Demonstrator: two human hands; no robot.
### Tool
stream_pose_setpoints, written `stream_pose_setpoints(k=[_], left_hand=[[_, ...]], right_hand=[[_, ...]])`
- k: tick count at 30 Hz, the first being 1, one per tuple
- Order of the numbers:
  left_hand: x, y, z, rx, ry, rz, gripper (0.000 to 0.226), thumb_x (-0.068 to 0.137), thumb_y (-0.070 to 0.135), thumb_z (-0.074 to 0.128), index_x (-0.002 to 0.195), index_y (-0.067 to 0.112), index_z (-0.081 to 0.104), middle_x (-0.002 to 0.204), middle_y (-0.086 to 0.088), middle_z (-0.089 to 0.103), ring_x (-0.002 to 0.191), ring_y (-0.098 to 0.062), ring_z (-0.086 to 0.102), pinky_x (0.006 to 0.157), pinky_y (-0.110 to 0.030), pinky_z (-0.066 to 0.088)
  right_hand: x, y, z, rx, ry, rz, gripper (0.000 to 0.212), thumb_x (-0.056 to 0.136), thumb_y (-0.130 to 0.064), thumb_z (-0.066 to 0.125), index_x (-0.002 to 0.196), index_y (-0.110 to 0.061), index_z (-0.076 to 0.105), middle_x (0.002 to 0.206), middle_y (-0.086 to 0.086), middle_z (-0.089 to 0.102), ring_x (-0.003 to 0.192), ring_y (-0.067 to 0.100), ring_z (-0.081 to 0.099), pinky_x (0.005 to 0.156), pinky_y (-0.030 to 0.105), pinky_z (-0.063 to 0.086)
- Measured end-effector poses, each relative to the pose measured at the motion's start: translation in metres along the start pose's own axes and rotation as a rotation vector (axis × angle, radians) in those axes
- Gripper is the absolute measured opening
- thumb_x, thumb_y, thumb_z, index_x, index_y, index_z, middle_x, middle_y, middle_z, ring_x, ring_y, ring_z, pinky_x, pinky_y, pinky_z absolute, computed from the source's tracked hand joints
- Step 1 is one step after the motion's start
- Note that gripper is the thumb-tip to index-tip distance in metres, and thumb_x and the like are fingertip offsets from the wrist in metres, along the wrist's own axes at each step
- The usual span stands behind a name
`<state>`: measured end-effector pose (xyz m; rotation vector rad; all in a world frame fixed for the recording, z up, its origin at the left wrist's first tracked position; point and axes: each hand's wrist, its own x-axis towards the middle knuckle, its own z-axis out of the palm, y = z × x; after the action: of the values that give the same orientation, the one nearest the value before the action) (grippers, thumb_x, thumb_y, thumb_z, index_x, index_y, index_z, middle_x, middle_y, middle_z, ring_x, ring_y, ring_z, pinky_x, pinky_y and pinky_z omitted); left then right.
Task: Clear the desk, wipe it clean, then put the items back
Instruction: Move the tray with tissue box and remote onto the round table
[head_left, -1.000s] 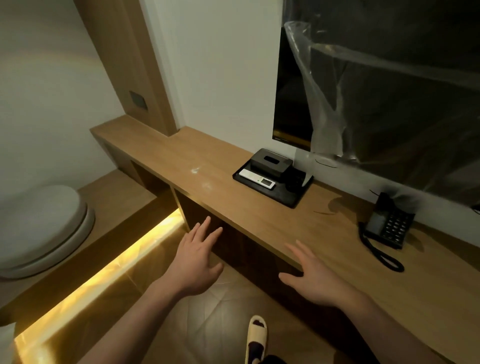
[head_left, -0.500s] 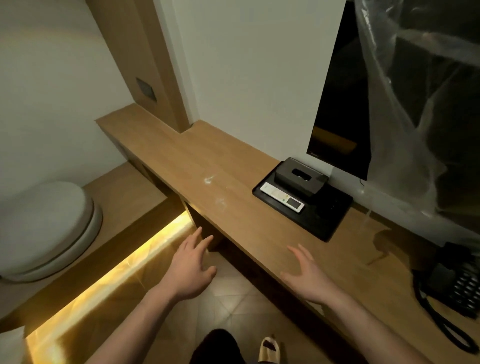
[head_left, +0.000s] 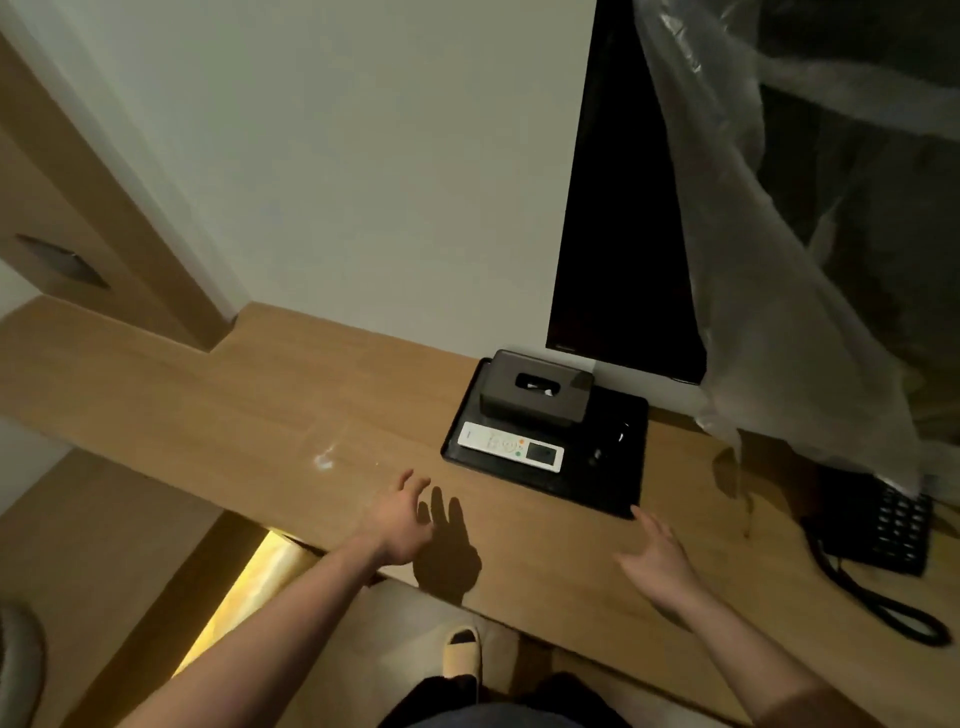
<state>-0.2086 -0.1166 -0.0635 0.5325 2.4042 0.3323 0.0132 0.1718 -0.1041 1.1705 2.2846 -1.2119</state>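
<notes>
Both hands, left (head_left: 400, 525) and right (head_left: 657, 558), hover with fingers apart, empty, near the black tray (head_left: 618, 470) at frame centre on the bench (head_left: 208, 410). Lifted unevenly, the remote (head_left: 510, 446) and tissue box (head_left: 537, 387) could slide off.

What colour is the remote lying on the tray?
White, with a small dark screen, seen in the head view: remote on the black tray.
</notes>
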Motion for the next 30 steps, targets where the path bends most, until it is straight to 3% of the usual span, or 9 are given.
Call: stream_pose_setpoints(k=[5, 8, 15, 19, 22, 24, 26, 28, 30], left_hand=[[0.076, 0.006, -0.02, 0.26, -0.135, 0.073, 0.069, 0.093, 0.03, 0.065, 0.155, 0.028, 0.034, 0.171, -0.008, 0.012, 0.153, -0.033, 0.027, 0.122, -0.045, 0.034], [0.103, 0.014, -0.022, 0.323, -0.199, 0.089, 0.074, 0.097, 0.034, 0.061, 0.161, 0.029, 0.024, 0.172, -0.012, 0.004, 0.154, -0.035, 0.023, 0.123, -0.045, 0.03], [0.148, 0.015, -0.017, 0.311, -0.272, 0.077, 0.076, 0.089, 0.039, 0.06, 0.158, 0.032, 0.03, 0.166, -0.011, 0.024, 0.15, -0.035, 0.029, 0.122, -0.044, 0.032], [0.148, 0.013, -0.016, 0.282, -0.24, 0.101, 0.074, 0.088, 0.03, 0.062, 0.157, 0.03, 0.033, 0.168, -0.004, 0.022, 0.149, -0.032, 0.03, 0.122, -0.042, 0.032], [0.145, 0.004, -0.013, 0.275, -0.232, 0.117, 0.074, 0.086, 0.028, 0.062, 0.155, 0.03, 0.036, 0.166, -0.003, 0.025, 0.147, -0.03, 0.032, 0.121, -0.04, 0.034], [0.139, -0.001, -0.01, 0.272, -0.208, 0.119, 0.07, 0.086, 0.03, 0.063, 0.152, 0.03, 0.04, 0.162, -0.003, 0.031, 0.144, -0.029, 0.036, 0.119, -0.039, 0.036], [0.13, -0.005, -0.007, 0.285, -0.172, 0.121, 0.064, 0.086, 0.032, 0.065, 0.147, 0.03, 0.047, 0.154, -0.002, 0.039, 0.138, -0.026, 0.041, 0.117, -0.037, 0.039], [0.12, -0.014, -0.003, 0.278, -0.168, 0.115, 0.057, 0.088, 0.033, 0.066, 0.143, 0.029, 0.052, 0.144, -0.002, 0.044, 0.131, -0.024, 0.045, 0.115, -0.037, 0.041], [0.112, -0.025, 0.001, 0.261, -0.182, 0.103, 0.049, 0.088, 0.034, 0.067, 0.135, 0.028, 0.058, 0.129, -0.001, 0.05, 0.122, -0.022, 0.05, 0.109, -0.036, 0.046]], right_hand=[[0.037, -0.01, 0.019, -0.071, 0.022, 0.106, 0.084, 0.093, -0.027, 0.064, 0.163, -0.029, 0.019, 0.172, 0.003, 0.007, 0.156, 0.027, 0.017, 0.125, 0.037, 0.022], [0.049, -0.012, 0.027, -0.166, 0.034, 0.138, 0.082, 0.093, -0.034, 0.062, 0.163, -0.031, 0.02, 0.172, 0.005, 0.004, 0.156, 0.03, 0.016, 0.126, 0.038, 0.021], [0.089, -0.013, 0.022, -0.236, -0.034, 0.242, 0.075, 0.097, -0.035, 0.06, 0.162, -0.029, 0.024, 0.171, 0.008, 0.0, 0.158, 0.029, 0.01, 0.126, 0.033, 0.019], [0.096, -0.014, 0.031, -0.11, 0.056, 0.242, 0.057, 0.095, -0.018, 0.062, 0.15, -0.019, 0.048, 0.17, 0.011, 0.009, 0.155, 0.027, 0.022, 0.118, 0.024, 0.025], [0.099, -0.009, 0.032, -0.056, 0.08, 0.271, 0.044, 0.094, -0.009, 0.063, 0.138, -0.014, 0.06, 0.165, 0.016, 0.023, 0.14, 0.027, 0.044, 0.117, 0.028, 0.033], [0.097, -0.004, 0.032, 0.075, 0.084, 0.302, 0.035, 0.094, 0.0, 0.063, 0.127, -0.007, 0.067, 0.143, 0.019, 0.05, 0.103, 0.021, 0.058, 0.105, 0.034, 0.045], [0.086, -0.003, 0.034, 0.104, 0.105, 0.32, 0.016, 0.095, -0.002, 0.061, 0.107, -0.007, 0.07, 0.104, 0.008, 0.062, 0.08, 0.013, 0.053, 0.08, 0.027, 0.05], [0.074, -0.003, 0.046, 0.059, 0.13, 0.323, 0.01, 0.091, -0.008, 0.06, 0.084, -0.013, 0.065, 0.089, 0.006, 0.058, 0.083, 0.022, 0.058, 0.081, 0.034, 0.05], [0.063, 0.002, 0.065, 0.102, 0.177, 0.35, 0.021, 0.089, -0.011, 0.064, 0.07, -0.018, 0.056, 0.085, 0.005, 0.058, 0.091, 0.032, 0.062, 0.087, 0.038, 0.048]])
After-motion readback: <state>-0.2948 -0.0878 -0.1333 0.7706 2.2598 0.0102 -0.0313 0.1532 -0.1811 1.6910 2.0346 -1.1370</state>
